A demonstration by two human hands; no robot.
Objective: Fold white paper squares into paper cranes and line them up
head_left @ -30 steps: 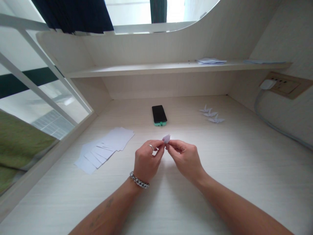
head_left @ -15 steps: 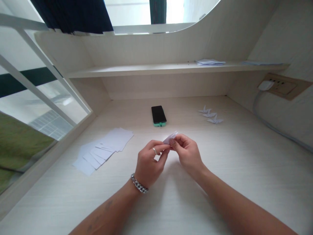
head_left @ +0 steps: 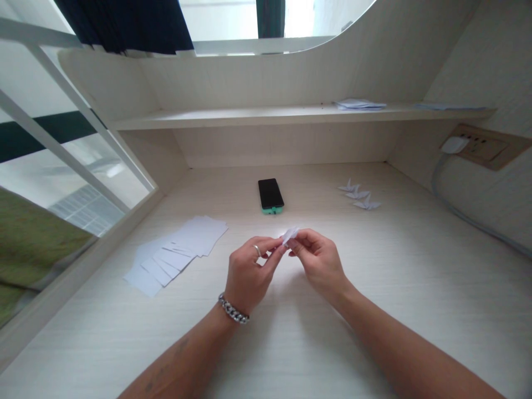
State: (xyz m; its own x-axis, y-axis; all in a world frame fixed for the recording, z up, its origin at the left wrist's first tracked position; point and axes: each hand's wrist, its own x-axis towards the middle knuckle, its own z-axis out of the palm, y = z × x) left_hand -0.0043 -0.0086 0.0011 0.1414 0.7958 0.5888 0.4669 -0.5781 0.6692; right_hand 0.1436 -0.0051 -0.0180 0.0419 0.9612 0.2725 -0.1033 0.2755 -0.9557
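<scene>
A small piece of folded white paper (head_left: 290, 235) is held up between both hands, above the middle of the desk. My left hand (head_left: 254, 271), with a ring and a chain bracelet, pinches its left side between thumb and fingers. From the right, my right hand (head_left: 319, 258) grips the same paper with thumb and forefinger. The fingers cover part of it, so its full shape is hidden. Beyond the right hand stand three white folded paper cranes (head_left: 366, 203) in a slanting row. To the left, several white paper sheets (head_left: 195, 235) lie overlapped and fanned out.
A black phone (head_left: 270, 194) with a green edge lies behind the hands. Above the desk (head_left: 166, 343) runs a shelf (head_left: 249, 119) bearing stacked paper (head_left: 359, 104). On the right wall a white plug (head_left: 454, 145) sits in a socket, its grey cable (head_left: 469, 216) trailing down.
My left hand has shifted slightly left, its fingers straighter and its grip moved on the paper. The folded paper has turned a little. My right hand keeps its pinch.
</scene>
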